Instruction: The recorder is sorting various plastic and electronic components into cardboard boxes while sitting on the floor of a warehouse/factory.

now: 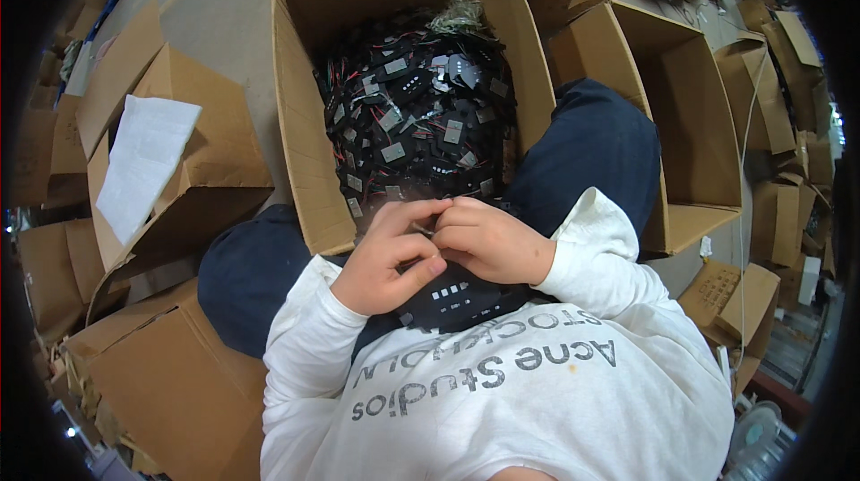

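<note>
Both hands: left hand (387, 257), right hand (491, 239) pinched together on small part (428, 230) | brown carton (300, 123) of black modules (417, 114) ahead

— What's being held?

— A small black module (454, 295) with pale square marks on its face, lying flat in the lap, partly covered from above.

— Anything else?

— A thin wire end (424, 230), pinched at the meeting fingers (428, 214). It's too small to make out further.
</note>
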Demonstrator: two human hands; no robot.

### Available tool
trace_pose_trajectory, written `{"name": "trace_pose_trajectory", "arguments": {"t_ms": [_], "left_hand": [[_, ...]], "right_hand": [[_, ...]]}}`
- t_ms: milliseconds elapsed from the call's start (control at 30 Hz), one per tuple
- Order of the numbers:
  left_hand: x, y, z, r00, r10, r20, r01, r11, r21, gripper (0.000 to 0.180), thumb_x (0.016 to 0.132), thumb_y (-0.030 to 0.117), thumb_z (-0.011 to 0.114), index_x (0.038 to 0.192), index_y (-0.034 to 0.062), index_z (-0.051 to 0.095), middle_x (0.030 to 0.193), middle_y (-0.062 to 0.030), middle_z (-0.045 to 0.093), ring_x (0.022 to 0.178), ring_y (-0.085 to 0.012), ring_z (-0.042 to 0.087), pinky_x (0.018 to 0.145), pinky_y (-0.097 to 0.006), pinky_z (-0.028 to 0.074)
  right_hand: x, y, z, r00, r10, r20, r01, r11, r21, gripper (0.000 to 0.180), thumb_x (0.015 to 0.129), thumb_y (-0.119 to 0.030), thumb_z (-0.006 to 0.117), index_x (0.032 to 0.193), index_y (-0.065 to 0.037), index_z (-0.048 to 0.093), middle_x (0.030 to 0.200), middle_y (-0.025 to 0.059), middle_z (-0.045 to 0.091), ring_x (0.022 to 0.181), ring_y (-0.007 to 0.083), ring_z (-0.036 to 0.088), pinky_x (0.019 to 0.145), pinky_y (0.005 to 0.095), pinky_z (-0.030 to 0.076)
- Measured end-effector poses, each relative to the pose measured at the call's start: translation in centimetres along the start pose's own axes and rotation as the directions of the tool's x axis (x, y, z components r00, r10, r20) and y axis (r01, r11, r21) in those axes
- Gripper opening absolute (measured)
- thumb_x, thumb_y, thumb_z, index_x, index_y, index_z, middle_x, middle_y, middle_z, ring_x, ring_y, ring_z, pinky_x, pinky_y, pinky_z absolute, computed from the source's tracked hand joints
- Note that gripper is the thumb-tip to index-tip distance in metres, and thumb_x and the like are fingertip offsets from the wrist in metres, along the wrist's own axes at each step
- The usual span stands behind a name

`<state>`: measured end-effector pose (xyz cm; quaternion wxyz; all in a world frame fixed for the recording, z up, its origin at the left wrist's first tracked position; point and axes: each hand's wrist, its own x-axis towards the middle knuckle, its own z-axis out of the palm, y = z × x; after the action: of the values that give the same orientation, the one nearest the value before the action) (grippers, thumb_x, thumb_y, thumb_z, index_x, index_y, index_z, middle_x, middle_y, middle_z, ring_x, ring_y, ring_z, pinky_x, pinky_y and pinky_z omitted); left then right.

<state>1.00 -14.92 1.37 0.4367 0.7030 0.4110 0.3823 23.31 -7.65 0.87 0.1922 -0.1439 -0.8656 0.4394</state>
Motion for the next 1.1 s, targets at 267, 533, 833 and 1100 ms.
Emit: {"name": "trace_pose_trajectory", "arguments": {"t_ms": [267, 533, 833, 1100], "left_hand": [[0.3, -0.6, 0.1, 0.992, 0.051, -0.117, -0.019, 0.965, 0.261, 0.024, 0.088, 0.003, 0.070, 0.112, 0.0028, 0.068, 0.125, -0.0140, 0.068, 0.108, -0.0361, 0.065, 0.094, -0.042, 0.052], [0.3, 0.3, -0.1, 0.992, 0.120, -0.032, -0.104, 0.946, 0.308, 0.013, 0.080, 0.004, 0.077, 0.089, 0.0038, 0.069, 0.125, -0.0127, 0.067, 0.098, -0.0341, 0.064, 0.086, -0.041, 0.053], [0.7, 0.6, 0.3, 0.990, 0.117, -0.078, -0.081, 0.928, 0.362, 0.020, 0.080, 0.002, 0.074, 0.099, 0.0029, 0.068, 0.121, -0.0116, 0.067, 0.100, -0.0337, 0.063, 0.086, -0.041, 0.053], [0.7, -0.3, 1.0, 0.986, 0.020, -0.168, 0.035, 0.948, 0.315, 0.021, 0.083, 0.000, 0.068, 0.104, 0.0037, 0.070, 0.113, -0.0111, 0.071, 0.101, -0.0312, 0.066, 0.090, -0.041, 0.051]], "right_hand": [[0.0, -0.1, -0.3, 0.995, -0.089, -0.036, 0.087, 0.995, -0.047, 0.013, 0.084, -0.008, 0.074, 0.093, -0.006, 0.065, 0.091, 0.0080, 0.061, 0.096, 0.0306, 0.058, 0.086, 0.0390, 0.050], [-0.7, 0.0, -0.3, 0.901, 0.434, -0.014, -0.325, 0.697, 0.639, 0.009, 0.088, -0.003, 0.075, 0.088, 0.000, 0.067, 0.093, 0.0078, 0.072, 0.088, 0.0149, 0.067, 0.080, 0.0286, 0.054], [0.1, 0.5, -0.5, 0.987, 0.054, -0.150, -0.030, 0.986, 0.161, 0.016, 0.077, 0.001, 0.074, 0.081, -0.001, 0.058, 0.095, 0.0090, 0.064, 0.089, 0.0242, 0.065, 0.076, 0.0335, 0.055], [0.8, -0.1, -0.9, 0.914, -0.404, -0.030, 0.346, 0.817, -0.461, 0.021, 0.067, -0.012, 0.068, 0.081, -0.004, 0.054, 0.100, 0.0102, 0.062, 0.091, 0.0278, 0.064, 0.074, 0.0363, 0.058]]}}
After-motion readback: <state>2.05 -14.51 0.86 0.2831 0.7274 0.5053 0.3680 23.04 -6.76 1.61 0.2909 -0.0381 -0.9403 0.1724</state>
